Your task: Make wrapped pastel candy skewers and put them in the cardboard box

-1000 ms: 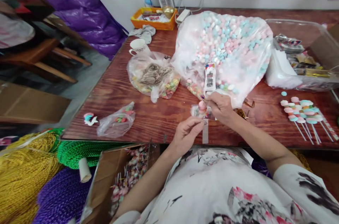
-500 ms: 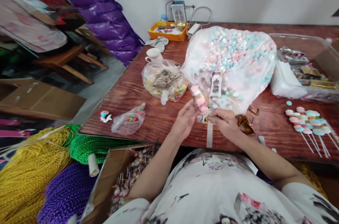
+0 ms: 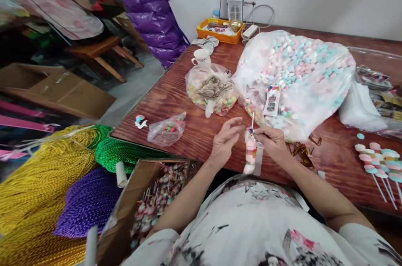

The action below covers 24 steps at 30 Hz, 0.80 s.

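My right hand [image 3: 272, 142] pinches a wrapped marshmallow stick [image 3: 251, 151] at the gathered neck of its wrapper. The pink and white candy hangs down toward me, and its white stick points up and away. My left hand [image 3: 224, 141] is just left of it, apart from the candy, with fingers spread and nothing in them. Beyond my hands a big clear bag of pastel marshmallows [image 3: 295, 63] lies on the table, with a small printed packet [image 3: 271, 101] on its near side. A strip of pale tape [image 3: 258, 160] is stuck on the tabletop beside the candy.
To the right lie several unwrapped marshmallow sticks [image 3: 373, 159] and gold twist ties [image 3: 302, 153]. On the left are a bag of gummies [image 3: 212, 90], a smaller bag [image 3: 166, 130] and a cup [image 3: 202, 57]. A carton [image 3: 122, 211] of finished candy stands below the table edge.
The candy has flipped from pointing away to hanging toward me, its stick now upward. My left hand has come off it and opened. The view has shifted left.
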Motion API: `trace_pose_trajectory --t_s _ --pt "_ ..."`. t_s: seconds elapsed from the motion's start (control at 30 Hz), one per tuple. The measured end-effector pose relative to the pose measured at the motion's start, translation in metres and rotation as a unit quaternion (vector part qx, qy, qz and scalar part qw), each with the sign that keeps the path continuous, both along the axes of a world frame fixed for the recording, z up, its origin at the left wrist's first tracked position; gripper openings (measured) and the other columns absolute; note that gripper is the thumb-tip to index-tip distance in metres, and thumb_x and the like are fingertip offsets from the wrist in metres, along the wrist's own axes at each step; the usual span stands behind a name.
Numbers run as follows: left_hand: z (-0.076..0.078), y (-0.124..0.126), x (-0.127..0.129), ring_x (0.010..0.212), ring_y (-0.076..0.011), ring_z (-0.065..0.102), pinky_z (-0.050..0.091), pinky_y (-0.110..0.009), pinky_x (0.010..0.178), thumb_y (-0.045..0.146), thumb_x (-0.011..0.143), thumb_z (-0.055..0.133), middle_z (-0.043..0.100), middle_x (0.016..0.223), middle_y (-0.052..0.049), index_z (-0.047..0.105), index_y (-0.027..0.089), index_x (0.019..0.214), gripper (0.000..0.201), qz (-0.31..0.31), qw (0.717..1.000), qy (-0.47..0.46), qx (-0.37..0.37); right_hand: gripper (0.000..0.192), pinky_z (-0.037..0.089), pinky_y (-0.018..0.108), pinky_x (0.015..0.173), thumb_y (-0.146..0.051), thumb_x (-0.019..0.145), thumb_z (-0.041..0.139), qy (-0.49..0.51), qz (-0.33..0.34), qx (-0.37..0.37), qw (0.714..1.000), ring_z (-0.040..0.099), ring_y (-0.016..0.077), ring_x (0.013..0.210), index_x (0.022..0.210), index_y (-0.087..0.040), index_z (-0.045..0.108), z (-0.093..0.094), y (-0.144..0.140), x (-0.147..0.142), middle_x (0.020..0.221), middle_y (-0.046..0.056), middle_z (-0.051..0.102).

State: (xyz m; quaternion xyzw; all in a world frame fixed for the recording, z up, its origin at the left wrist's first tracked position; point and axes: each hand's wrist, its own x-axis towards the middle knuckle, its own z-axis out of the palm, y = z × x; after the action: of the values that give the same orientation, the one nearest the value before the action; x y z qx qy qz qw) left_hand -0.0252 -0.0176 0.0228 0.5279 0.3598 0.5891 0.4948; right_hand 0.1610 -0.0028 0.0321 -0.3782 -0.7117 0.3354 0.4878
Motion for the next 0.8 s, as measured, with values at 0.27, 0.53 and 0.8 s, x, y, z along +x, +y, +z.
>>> trace_pose_trajectory --t_s 0.27,0.53,0.8 --pt "-0.02 -0.018 0.007 0.08 -0.0136 0.065 0.056 -0.03 0.076 0.031 0.086 0.068 0.07 0.091 -0.004 0.069 0.019 0.116 0.032 -0.089 0.994 0.013 -0.057 0.012 0.045 0.027 0.064 -0.021 0.084 0.062 0.026 0.028 -0.07 0.997 0.058 0.0128 0.064 0.075 -0.022 0.069 0.003 -0.004 -0.013 0.069 -0.001 0.067" --pt "-0.028 -0.018 -0.025 0.098 -0.0187 0.064 0.054 -0.036 0.087 0.012 0.092 0.051 0.07 0.108 -0.013 0.065 0.017 0.116 0.028 0.073 0.911 0.293 0.281 0.017 0.015 0.019 0.039 -0.021 0.062 0.076 0.254 0.12 -0.528 0.802 0.019 0.0018 0.038 0.065 -0.017 0.06 -0.004 -0.011 -0.038 0.046 -0.007 0.046" --pt "-0.032 -0.053 -0.064 0.095 -0.0186 0.064 0.053 -0.035 0.088 0.014 0.09 0.044 0.072 0.101 -0.012 0.068 0.017 0.103 0.027 0.069 0.871 0.416 0.252 0.014 0.017 0.016 0.039 -0.02 0.071 0.074 0.266 0.146 -0.625 0.719 0.022 0.0004 0.042 0.081 -0.017 0.064 -0.022 -0.046 -0.05 0.059 -0.004 0.052"
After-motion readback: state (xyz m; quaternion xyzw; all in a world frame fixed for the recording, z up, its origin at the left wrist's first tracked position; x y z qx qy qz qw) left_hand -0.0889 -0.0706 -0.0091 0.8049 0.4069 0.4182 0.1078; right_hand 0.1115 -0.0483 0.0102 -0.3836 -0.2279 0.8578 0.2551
